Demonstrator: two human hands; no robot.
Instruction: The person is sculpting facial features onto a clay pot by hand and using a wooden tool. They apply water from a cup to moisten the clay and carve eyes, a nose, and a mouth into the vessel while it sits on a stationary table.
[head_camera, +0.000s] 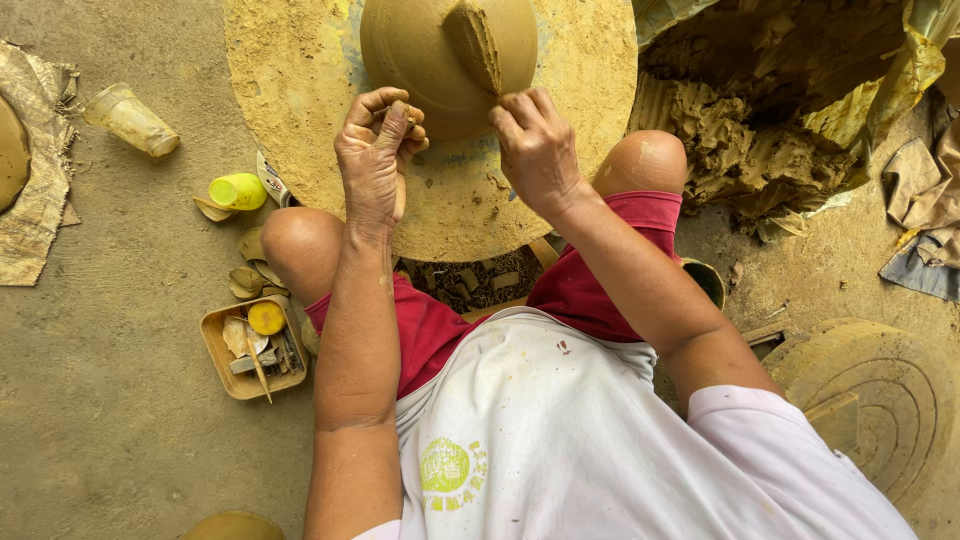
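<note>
From the head view, the person sits low with both knees spread around a round clay-dusted wheel disc, so the work sits between the legs within easy reach. On the disc, at the far middle, stands a domed clay form with a raised ridged strip of clay running over its top.

The left hand hovers just near of the dome, its grip curled almost shut around a small lump of clay pinched between thumb and fingers, held ready beside the form. The right hand sits just right of it, fingers bent down with the tips meeting at the near end of the strip; whether they pinch clay or only press it, I cannot tell.

On the floor to the left lie a shallow tray of small tools, a yellow bottle and a tipped plastic cup, all within arm's reach. To the far right, a heap of raw clay rests in plastic sheeting.
</note>
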